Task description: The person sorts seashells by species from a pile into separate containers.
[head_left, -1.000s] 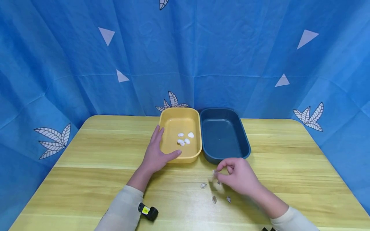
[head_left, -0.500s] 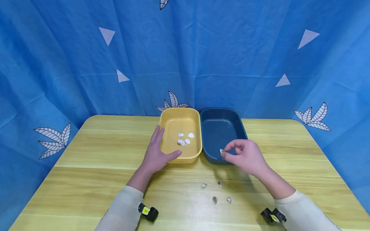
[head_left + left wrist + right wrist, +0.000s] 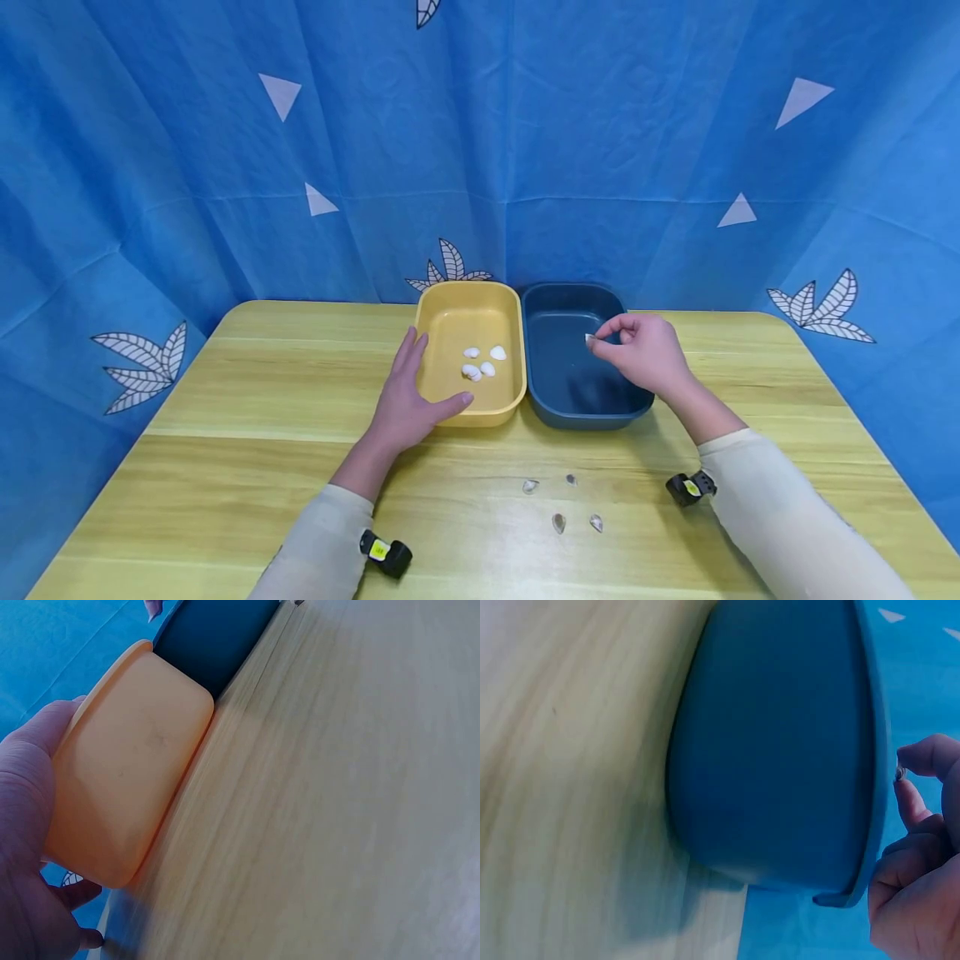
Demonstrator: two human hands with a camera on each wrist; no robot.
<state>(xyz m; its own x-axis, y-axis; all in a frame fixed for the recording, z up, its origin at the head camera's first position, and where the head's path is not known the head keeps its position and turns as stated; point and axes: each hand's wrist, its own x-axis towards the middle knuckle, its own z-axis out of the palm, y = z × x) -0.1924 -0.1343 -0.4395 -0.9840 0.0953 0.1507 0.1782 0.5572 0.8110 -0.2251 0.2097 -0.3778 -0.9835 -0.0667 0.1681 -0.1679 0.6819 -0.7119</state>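
Note:
Between thumb and index finger my right hand (image 3: 648, 350) pinches a small shell (image 3: 589, 339), held over the dark blue tray (image 3: 551, 417). From the right wrist view, that shell (image 3: 900, 772) shows at the fingertips just beyond the tray's rim. My left hand (image 3: 405, 408) is spread at the near left corner of the yellow tray (image 3: 480, 417), its fingers straight along the side and the thumb at the front rim. Several white shells (image 3: 487, 367) lie inside the yellow tray. In front of the trays, several small brownish shells (image 3: 558, 522) are scattered on the table.
Both trays stand side by side near the back edge of the wooden table (image 3: 225, 467). A blue curtain (image 3: 600, 125) hangs right behind them. Black wrist cameras (image 3: 386, 553) are strapped to both sleeves.
My right hand has lifted the shell from the table, moving away from me and slightly right to above the blue tray. The left hand has kept its place.

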